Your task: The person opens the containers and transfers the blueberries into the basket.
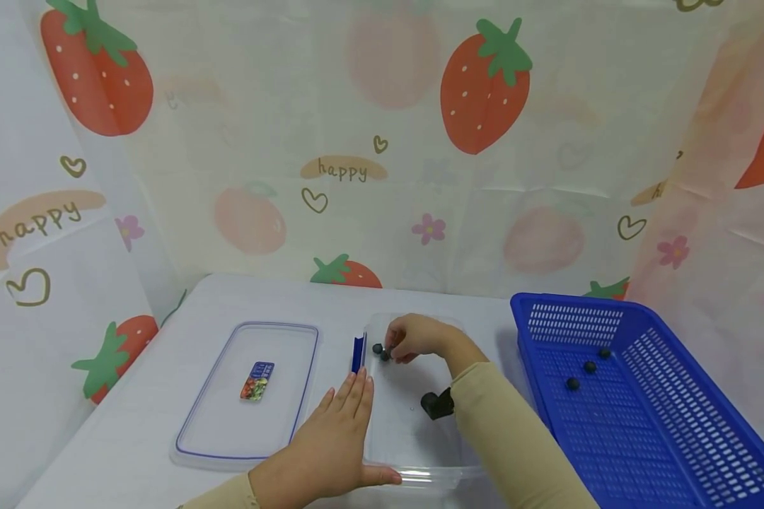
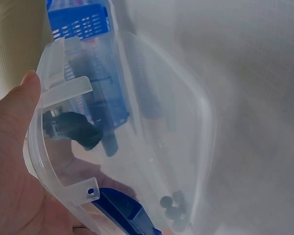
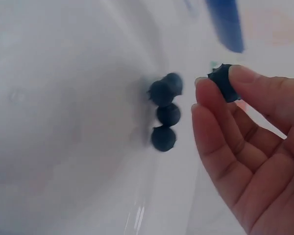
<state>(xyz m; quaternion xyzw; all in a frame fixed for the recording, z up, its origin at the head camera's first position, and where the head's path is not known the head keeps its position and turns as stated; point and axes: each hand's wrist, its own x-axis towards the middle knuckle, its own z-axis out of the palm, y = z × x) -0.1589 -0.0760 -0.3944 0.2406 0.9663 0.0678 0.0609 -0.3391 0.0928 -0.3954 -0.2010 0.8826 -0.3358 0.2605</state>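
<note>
A clear plastic box [image 1: 414, 442] stands on the table, with several blueberries [image 3: 164, 138] clustered by its far left side. Over that corner my right hand [image 1: 418, 338] pinches one blueberry [image 3: 224, 82] between thumb and fingertips, just apart from the cluster. My left hand [image 1: 331, 431] rests along the box's left side, fingers straight and thumb stretched across the front rim. Beside its fingertips a blue latch [image 1: 358, 355] sticks up from the box. Through the clear wall, the left wrist view shows the blueberries [image 2: 172, 212] dimly.
To the right stands a blue perforated basket [image 1: 637, 417] with 3 blueberries [image 1: 589, 367] inside. A clear lid [image 1: 210, 424] with a blue seal and a printed label [image 1: 257, 382] lies at the left. A strawberry-print curtain [image 1: 382, 127] hangs behind the white table.
</note>
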